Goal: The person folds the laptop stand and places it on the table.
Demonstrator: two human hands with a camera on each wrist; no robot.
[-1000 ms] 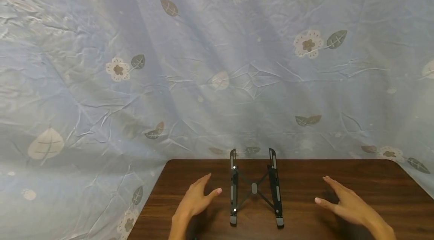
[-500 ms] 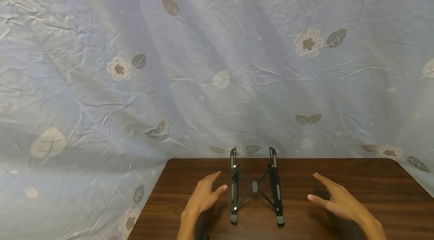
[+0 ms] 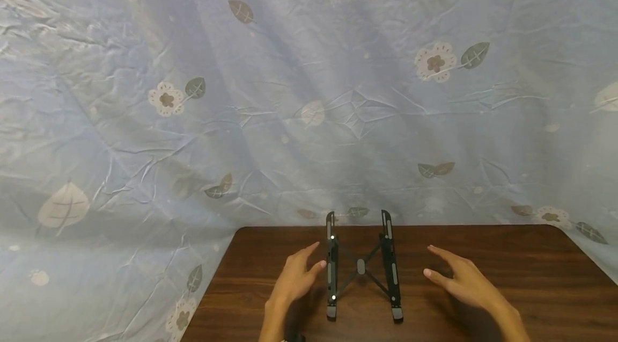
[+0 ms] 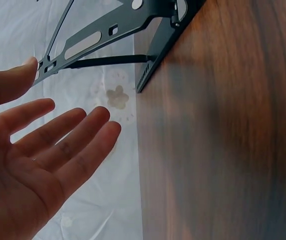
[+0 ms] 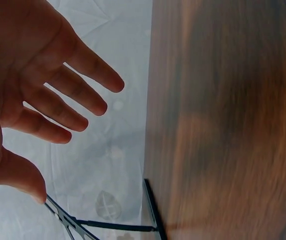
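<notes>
A black folding laptop stand (image 3: 361,266) stands unfolded on the brown wooden table (image 3: 483,256), its two slotted rails joined by an X-shaped brace. Just left of its left rail is my left hand (image 3: 295,277), fingers spread and relaxed, holding nothing. In the left wrist view the thumb of that hand (image 4: 38,165) overlaps the end of a stand rail (image 4: 118,25); the head view shows a small gap. My right hand (image 3: 465,280) hovers farther off on the right side, fingers extended, apart from the stand. The right wrist view shows its palm (image 5: 28,85) with nothing in it.
A pale blue-grey cloth (image 3: 309,89) printed with leaves and flowers hangs behind and left of the table. The table's far edge (image 3: 458,225) meets this cloth. A small dark object (image 3: 300,337) shows beside my left wrist at the bottom.
Both hands have moved inward toward the laptop stand, the left one rightward and the right one leftward. The stand has stayed in place.
</notes>
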